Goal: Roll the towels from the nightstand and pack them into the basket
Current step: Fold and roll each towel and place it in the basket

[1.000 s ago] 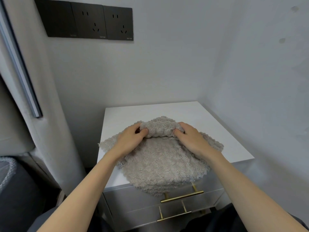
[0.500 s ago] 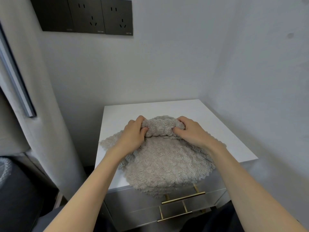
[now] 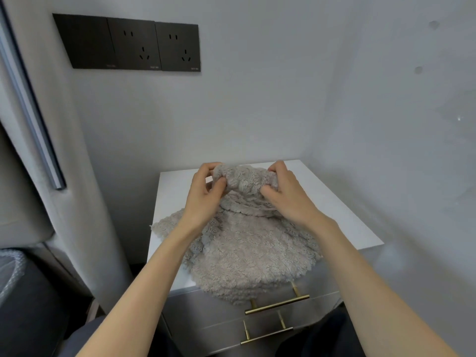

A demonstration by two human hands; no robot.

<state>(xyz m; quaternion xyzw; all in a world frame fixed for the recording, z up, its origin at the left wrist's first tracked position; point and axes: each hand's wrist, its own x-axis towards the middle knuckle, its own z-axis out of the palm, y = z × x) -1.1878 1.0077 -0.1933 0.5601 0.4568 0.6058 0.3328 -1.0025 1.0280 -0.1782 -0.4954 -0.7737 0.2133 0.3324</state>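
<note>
A fluffy beige towel (image 3: 247, 248) lies on the white top of the nightstand (image 3: 345, 222), its near edge hanging over the front. Its far end is curled into a thick roll and lifted off the surface. My left hand (image 3: 203, 197) grips the left end of that roll and my right hand (image 3: 286, 194) grips the right end, thumbs underneath. No basket is in view.
The nightstand stands in a corner between white walls, with two grey drawers and gold handles (image 3: 277, 304) below. A black socket panel (image 3: 128, 43) is on the wall above. A padded grey headboard edge (image 3: 33, 140) rises at the left, with dark bedding (image 3: 28, 305) below.
Both hands have raised the rolled end of the towel off the nightstand top, pulling the flat part up behind it. The roll looks thicker than a second ago.
</note>
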